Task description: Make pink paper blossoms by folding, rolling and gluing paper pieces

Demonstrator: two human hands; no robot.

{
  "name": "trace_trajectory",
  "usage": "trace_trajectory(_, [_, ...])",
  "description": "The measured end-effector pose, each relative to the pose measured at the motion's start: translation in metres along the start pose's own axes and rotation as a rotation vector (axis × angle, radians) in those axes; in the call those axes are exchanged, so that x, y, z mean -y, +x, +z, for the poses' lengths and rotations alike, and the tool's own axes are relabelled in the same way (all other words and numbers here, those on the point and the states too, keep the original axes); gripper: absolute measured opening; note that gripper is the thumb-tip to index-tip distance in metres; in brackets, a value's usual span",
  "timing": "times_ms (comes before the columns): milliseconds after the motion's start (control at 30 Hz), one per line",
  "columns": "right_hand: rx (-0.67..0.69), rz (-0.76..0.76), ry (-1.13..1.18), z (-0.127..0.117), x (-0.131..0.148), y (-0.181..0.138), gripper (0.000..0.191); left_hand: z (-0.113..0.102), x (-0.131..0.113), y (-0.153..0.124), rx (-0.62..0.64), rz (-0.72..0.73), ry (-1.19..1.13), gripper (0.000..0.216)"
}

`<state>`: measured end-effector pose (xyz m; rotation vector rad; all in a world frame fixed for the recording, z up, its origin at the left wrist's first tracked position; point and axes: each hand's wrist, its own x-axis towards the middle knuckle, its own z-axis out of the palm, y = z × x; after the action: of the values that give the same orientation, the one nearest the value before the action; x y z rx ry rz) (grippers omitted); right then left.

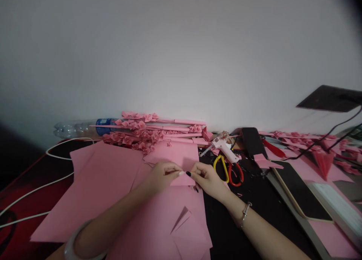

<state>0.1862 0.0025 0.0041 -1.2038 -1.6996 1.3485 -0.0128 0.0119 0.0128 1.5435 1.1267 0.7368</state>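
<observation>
Between my hands is a small piece of pink paper [181, 181], its upper edge pinched at the middle. My left hand [166, 174] grips it from the left with thumb and fingers together. From the right, my right hand [206, 177] pinches the same edge, the two thumbnails almost touching. Beneath them lie large pink sheets [152, 214]. Closer to me, a partly folded pink paper piece [189, 233] rests on the sheets. Just right of my right hand are yellow and red handles of a cutting tool [236, 175], its other end hidden.
A white glue gun [227, 150] lies behind the handles. Pink paper flower stems [141, 132] and a plastic bottle [76, 129] line the wall. Phones [302, 190] [252, 141] lie to the right. A white cable [36, 188] loops at left; dark cables [319, 137] cross the right side.
</observation>
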Motion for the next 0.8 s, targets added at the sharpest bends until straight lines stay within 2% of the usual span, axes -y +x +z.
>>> trace_trajectory(133, [0.000, -0.017, -0.043, 0.0022, 0.0020, -0.0015, 0.033, -0.0003, -0.0006, -0.0007, -0.029, -0.008, 0.031, 0.021])
trace_trajectory(433, [-0.031, -0.025, -0.007, 0.0014, -0.0003, -0.0005, 0.037, -0.0035, 0.0075, 0.0008, -0.141, -0.005, 0.059, 0.045])
trace_trajectory(567, [-0.049, 0.002, 0.076, -0.0006, -0.0003, 0.0012, 0.039, -0.0053, 0.0061, -0.0001, -0.132, 0.009, 0.061, 0.044])
trace_trajectory(700, [-0.071, 0.054, 0.175, -0.0048, -0.0026, 0.0054, 0.039, -0.0056, 0.0050, -0.0015, -0.105, 0.007, -0.021, 0.017])
trace_trajectory(800, [-0.067, 0.091, 0.216, -0.0068, -0.0052, 0.0078, 0.036, -0.0052, 0.0054, -0.0022, -0.074, 0.136, 0.087, 0.035])
